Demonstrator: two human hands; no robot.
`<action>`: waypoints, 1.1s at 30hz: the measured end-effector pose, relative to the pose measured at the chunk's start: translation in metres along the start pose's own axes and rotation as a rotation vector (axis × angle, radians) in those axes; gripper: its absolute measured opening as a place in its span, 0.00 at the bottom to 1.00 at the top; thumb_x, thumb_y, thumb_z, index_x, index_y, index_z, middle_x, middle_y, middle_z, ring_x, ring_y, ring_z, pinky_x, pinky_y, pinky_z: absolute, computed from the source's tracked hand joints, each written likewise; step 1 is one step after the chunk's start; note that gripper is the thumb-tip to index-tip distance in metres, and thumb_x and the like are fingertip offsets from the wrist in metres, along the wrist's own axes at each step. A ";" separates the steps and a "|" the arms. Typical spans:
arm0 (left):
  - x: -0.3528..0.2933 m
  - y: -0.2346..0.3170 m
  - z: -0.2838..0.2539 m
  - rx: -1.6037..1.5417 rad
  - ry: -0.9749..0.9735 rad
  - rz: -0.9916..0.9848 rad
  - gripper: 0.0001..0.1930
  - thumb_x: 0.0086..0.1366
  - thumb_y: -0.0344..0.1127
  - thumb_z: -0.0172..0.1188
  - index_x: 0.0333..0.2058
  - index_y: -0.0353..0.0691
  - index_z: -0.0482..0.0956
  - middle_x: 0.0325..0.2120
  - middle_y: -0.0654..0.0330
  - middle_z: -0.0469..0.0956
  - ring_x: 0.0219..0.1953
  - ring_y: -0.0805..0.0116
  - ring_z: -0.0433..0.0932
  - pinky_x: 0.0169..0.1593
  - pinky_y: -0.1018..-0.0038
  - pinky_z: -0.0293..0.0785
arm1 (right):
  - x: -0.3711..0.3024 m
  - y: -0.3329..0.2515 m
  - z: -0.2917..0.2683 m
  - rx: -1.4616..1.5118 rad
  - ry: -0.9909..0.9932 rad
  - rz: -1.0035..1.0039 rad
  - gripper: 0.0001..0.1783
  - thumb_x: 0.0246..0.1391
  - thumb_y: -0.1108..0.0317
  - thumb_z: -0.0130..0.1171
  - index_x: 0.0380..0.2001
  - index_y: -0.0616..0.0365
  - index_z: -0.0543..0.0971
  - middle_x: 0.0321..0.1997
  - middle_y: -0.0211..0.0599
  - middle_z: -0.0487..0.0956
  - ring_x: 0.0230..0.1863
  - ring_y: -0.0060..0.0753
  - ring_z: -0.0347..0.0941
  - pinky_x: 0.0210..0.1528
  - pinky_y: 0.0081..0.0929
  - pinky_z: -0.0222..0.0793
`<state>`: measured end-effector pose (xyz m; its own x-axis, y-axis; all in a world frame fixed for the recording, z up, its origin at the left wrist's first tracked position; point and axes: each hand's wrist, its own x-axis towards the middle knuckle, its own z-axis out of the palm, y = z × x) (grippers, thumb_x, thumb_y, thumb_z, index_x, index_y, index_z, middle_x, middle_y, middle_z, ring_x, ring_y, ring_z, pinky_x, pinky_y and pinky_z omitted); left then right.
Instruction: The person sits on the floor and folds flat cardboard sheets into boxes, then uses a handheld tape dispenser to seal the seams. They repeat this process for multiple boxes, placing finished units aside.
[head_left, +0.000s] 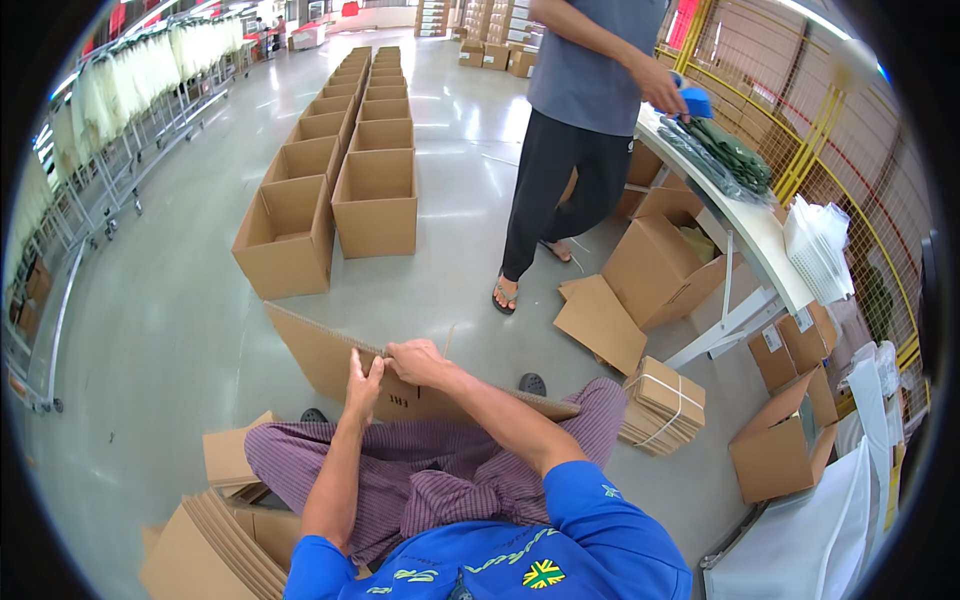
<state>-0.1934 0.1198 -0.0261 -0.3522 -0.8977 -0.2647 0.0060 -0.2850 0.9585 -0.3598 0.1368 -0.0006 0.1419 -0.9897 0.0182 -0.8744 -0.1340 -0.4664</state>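
Note:
A flattened cardboard box [325, 365] stands tilted on its edge in front of my knees, dark print on the side facing me. My right hand [420, 362] is closed over its upper edge near the middle. Beside it, my left hand [364, 386] rests against the same edge, thumb and fingers stretched upward and apart. The box's lower part is hidden behind my legs. To my lower left leans a stack of flat cardboard boxes [205, 550].
Two rows of open cardboard boxes [375, 215] run away across the floor. Another person [575, 130] stands at a white table [745, 215] with bagged green garments [715, 155]. Right of my knee sits a strapped cardboard bundle [663, 405]. Garment racks [140, 130] line the left.

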 end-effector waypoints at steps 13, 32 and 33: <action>-0.002 -0.043 -0.002 0.055 0.320 0.133 0.58 0.55 0.35 0.70 0.71 0.31 0.34 0.68 0.42 0.50 0.69 0.53 0.55 0.69 0.64 0.55 | -0.016 0.043 0.024 0.655 -0.522 0.126 0.38 0.70 0.40 0.37 0.68 0.59 0.62 0.72 0.44 0.63 0.72 0.41 0.55 0.73 0.35 0.47; 0.005 -0.029 0.022 0.095 0.474 0.107 0.51 0.52 0.27 0.54 0.69 0.23 0.32 0.70 0.33 0.39 0.74 0.41 0.38 0.75 0.62 0.35 | -0.024 0.032 0.010 0.016 -0.091 0.018 0.16 0.58 0.64 0.57 0.46 0.62 0.72 0.40 0.59 0.79 0.46 0.63 0.75 0.45 0.55 0.69; 0.005 -0.028 0.018 0.122 0.443 0.075 0.50 0.51 0.26 0.53 0.69 0.22 0.32 0.70 0.33 0.39 0.74 0.42 0.38 0.75 0.63 0.35 | -0.023 0.037 0.011 0.015 -0.063 0.035 0.16 0.59 0.63 0.57 0.46 0.62 0.72 0.40 0.59 0.79 0.46 0.63 0.75 0.45 0.55 0.69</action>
<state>-0.2125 0.1296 -0.0527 0.0786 -0.9790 -0.1882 -0.1031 -0.1958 0.9752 -0.3908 0.1550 -0.0280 0.1407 -0.9886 -0.0544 -0.8724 -0.0978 -0.4790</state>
